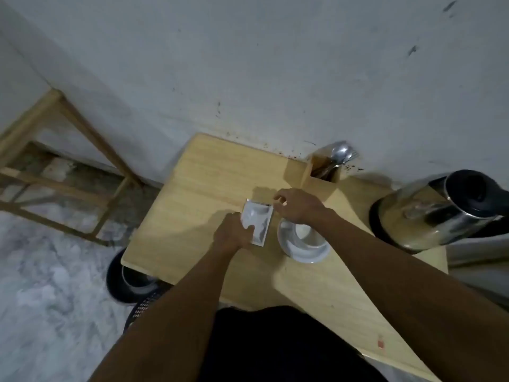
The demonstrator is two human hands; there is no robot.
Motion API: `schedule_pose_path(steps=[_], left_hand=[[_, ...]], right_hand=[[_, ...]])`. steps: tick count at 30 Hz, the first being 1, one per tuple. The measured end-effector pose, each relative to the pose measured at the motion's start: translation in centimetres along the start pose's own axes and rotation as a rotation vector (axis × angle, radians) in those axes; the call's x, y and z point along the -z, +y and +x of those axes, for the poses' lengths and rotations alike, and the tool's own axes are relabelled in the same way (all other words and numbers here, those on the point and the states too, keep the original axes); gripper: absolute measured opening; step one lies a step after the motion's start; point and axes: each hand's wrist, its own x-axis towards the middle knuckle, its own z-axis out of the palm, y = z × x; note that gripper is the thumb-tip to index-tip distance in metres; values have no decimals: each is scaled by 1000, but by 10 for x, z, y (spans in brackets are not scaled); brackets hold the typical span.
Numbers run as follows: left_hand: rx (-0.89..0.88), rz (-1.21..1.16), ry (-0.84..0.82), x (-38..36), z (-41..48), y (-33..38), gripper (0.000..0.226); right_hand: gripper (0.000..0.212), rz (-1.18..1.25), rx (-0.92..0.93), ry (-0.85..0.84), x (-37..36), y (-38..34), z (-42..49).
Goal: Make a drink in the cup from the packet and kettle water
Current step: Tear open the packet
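A small silver packet [257, 221] is held above the wooden table [209, 177], just left of a white cup [303, 241]. My left hand [232, 232] grips the packet's lower left side, thumb across its face. My right hand [296, 205] pinches the packet's top right corner, with its wrist passing over the cup's rim. The cup stands upright and its inside looks pale. A steel kettle [429, 213] with a black lid sits on its black base at the table's right edge.
A wooden holder [321, 172] with metal spoons stands at the back of the table against the wall. A wooden frame [68, 172] stands on the floor to the left. A dark round bin [129, 277] sits under the table's left corner.
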Motion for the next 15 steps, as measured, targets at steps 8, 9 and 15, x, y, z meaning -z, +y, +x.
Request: schedule_pose_path(steps=[8,9,15], left_hand=[[1,116,199,-13,8,-6,40],[-7,131,195,-14,7,-6,39],[-18,148,205,-16,11,-11,38]], right_hand=[[43,-135,-67,-98,-27,-9,43],[44,-137,-61,-110,-30,-11,47],[34,-183,-50,-64,-48,-23,66]])
